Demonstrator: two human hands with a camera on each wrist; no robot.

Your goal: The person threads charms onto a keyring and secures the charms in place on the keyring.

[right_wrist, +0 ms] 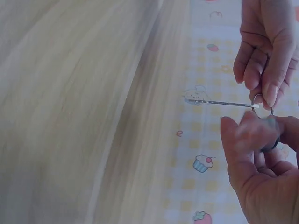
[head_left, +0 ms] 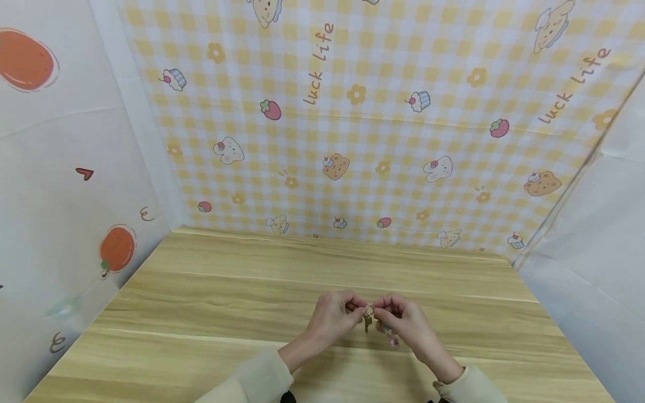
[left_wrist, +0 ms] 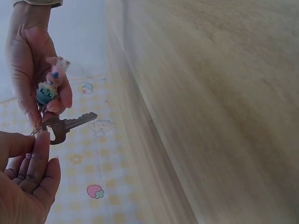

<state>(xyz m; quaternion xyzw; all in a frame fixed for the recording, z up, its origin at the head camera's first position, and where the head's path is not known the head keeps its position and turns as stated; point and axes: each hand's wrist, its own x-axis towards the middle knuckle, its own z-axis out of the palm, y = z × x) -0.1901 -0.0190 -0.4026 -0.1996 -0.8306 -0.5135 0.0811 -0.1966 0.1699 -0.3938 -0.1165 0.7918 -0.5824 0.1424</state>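
Above the wooden table, my two hands meet at a small metal key ring (right_wrist: 255, 99). My left hand (head_left: 332, 320) pinches one side of it between thumb and finger. From the other side, my right hand (head_left: 407, 323) pinches the ring too. A brass-coloured key (left_wrist: 74, 123) hangs from it, its toothed blade pointing away from the fingers in the left wrist view; the right wrist view shows it nearly edge-on. Also hanging there is a small pink and teal figure charm (left_wrist: 50, 86), lying against my right hand's fingers. Fingertips partly hide the ring.
A wood-grain table (head_left: 227, 302) spreads under both hands. Behind it hangs a yellow checked cloth (head_left: 302, 134) with cartoon prints. White printed sheets close off the left side (head_left: 60, 196) and the right side (head_left: 594, 252).
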